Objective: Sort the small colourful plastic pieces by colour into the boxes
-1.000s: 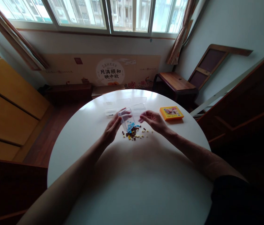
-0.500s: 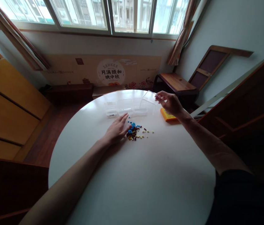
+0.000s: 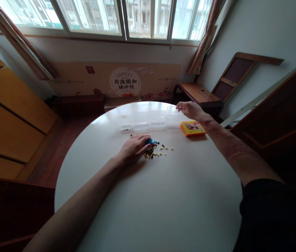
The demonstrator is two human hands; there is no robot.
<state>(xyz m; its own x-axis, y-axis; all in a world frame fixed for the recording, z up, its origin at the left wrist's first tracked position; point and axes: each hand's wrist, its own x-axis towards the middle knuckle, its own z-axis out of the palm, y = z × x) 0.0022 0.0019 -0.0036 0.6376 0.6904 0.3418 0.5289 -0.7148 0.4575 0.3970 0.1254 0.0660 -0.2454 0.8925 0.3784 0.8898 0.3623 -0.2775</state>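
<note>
Resting on the mixed bead pile mid-desk, the left hand curls, its grip unreadable. Beyond the pile, the right hand grips the end clear box narrowly. Beads lie loose and the other boxes look mostly empty.

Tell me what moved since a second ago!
The right hand carried the clear box away from above the little pieces, off to the far right, and set it at the end of the row of clear boxes, fingers at its rim. The left hand let go and dropped onto the pieces. The orange box and table stayed put.
</note>
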